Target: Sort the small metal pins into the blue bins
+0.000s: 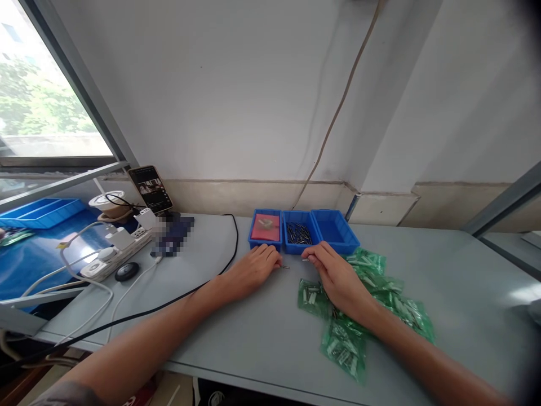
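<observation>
My left hand (253,272) is closed in front of the left blue bin, its fingers curled. A small metal pin (286,267) sticks out at its fingertips. My right hand (336,276) pinches another small metal pin (305,260) between thumb and fingers, just in front of the middle bin. That blue bin (315,230) holds many dark metal pins (298,233). Green plastic bags (344,348) of small metal parts lie under and beside my right hand and forearm.
The left blue bin (252,242) contains a red packet (266,226); the right blue bin (336,228) stands beside the middle one. A black cable (186,294) passes under my left forearm. To the left are a propped phone (151,189), a power strip (101,267) and a black mouse-like object (127,272).
</observation>
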A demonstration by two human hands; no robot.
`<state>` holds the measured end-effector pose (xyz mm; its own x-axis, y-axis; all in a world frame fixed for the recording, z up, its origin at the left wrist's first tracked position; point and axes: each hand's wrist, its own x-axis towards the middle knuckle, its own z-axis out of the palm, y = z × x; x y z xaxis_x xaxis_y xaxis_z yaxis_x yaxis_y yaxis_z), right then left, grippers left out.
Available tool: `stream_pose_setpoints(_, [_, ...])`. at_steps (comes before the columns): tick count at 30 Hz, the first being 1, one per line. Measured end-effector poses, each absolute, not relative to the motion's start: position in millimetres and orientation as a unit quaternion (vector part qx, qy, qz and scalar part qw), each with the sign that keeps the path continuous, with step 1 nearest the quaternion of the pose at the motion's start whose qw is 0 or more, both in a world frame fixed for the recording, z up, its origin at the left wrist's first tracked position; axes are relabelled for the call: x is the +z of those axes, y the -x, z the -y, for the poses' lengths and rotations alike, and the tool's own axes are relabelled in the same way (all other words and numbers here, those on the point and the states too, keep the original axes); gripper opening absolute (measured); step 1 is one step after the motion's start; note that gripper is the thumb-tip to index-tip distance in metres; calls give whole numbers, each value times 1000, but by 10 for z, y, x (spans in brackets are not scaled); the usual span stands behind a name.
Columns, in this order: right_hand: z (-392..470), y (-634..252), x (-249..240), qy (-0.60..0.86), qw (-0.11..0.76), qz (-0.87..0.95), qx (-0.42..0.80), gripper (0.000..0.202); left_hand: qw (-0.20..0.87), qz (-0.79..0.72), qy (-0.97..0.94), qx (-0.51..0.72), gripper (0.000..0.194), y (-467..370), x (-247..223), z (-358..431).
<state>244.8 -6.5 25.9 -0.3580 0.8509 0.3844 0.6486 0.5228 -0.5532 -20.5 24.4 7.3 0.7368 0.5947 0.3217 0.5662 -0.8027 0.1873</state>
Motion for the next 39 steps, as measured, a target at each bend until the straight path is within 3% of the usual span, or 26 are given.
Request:
stream_pose_setpoints(14, [104,-2450,207,407,215,882,104,34,0,-266,-928,263,21,186,42,-244])
stream_pose_setpoints(24, [152,-2429,298,393,274,871,108,28,63,-279,-897,336,11,158,43,-239])
stream_pose_setpoints(39, [165,-2431,280,353,321,876,70,32,64,-300,-849,431,19,152,-11,-274])
